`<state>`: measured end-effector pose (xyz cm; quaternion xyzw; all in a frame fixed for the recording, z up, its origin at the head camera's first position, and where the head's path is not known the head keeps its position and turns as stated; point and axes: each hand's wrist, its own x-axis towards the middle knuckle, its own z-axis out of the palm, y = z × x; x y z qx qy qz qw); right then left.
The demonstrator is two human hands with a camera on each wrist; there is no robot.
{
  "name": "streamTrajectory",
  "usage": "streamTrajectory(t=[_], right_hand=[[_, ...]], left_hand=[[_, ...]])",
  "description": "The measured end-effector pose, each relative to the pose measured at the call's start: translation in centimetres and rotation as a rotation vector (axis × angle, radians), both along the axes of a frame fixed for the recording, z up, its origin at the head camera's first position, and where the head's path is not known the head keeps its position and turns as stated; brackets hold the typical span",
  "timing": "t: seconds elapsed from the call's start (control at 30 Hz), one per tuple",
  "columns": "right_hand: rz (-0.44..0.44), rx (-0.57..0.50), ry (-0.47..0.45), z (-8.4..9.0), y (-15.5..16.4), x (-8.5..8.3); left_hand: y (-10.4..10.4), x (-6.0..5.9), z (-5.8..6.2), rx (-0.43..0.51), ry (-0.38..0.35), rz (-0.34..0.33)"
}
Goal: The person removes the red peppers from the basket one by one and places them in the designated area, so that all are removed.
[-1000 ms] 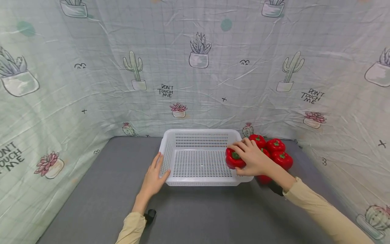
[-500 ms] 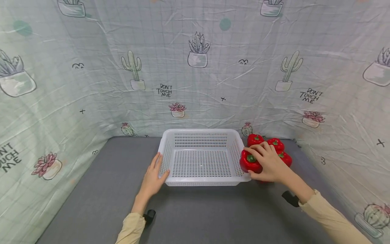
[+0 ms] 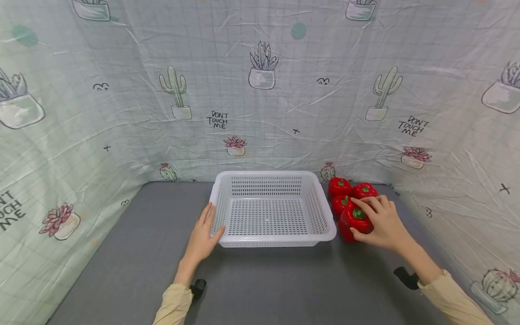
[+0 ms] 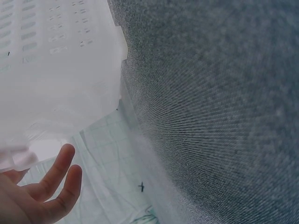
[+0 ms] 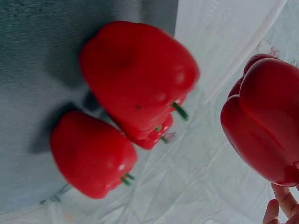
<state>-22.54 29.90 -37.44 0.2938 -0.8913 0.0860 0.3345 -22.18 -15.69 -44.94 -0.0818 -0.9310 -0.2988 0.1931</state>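
My right hand holds a red bell pepper from above, thumb and fingers spread across its top. In the right wrist view this held pepper hangs at the right, with fingertips under its lower end. It overlaps the other red peppers, which stand grouped beside a white perforated plastic basket. My left hand rests at the basket's left rim, fingers fairly straight along the side and thumb over the near corner. In the left wrist view, two fingers extend free below the rim.
The basket has nothing in it and stands at the back middle of the grey table. A cloth backdrop with printed cactus drawings rises behind and on both sides. A black wrist mount sits under the right wrist.
My right hand has carried the bell pepper rightward, from over the basket's right side to above the peppers beside it. My left hand has stayed at the rim. The head view has shifted slightly.
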Motion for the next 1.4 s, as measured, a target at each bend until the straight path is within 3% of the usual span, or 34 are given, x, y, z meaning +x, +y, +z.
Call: streamTrajectory(t=[0.27,0.73,0.93,1.4], right_hand=[[-0.058,-0.109,0.092,-0.9,1.6,0.4],[-0.168,-0.230,0.170,-2.6,4.6,0.6],[-0.239,-0.236,0.134,-3.2,5.8,0.5],[-0.422,-0.154,-0.058,-4.4,7.1,0.5]], left_hand=[[0.0,0.0,-0.1,0.008,0.006,-0.008],[-0.1,0.0,0.0,0.000,0.011,-0.001],[0.0,-0.1,0.0,0.006,0.014,-0.009],[0.0,0.1,0.2,0.010,0.008,-0.005]])
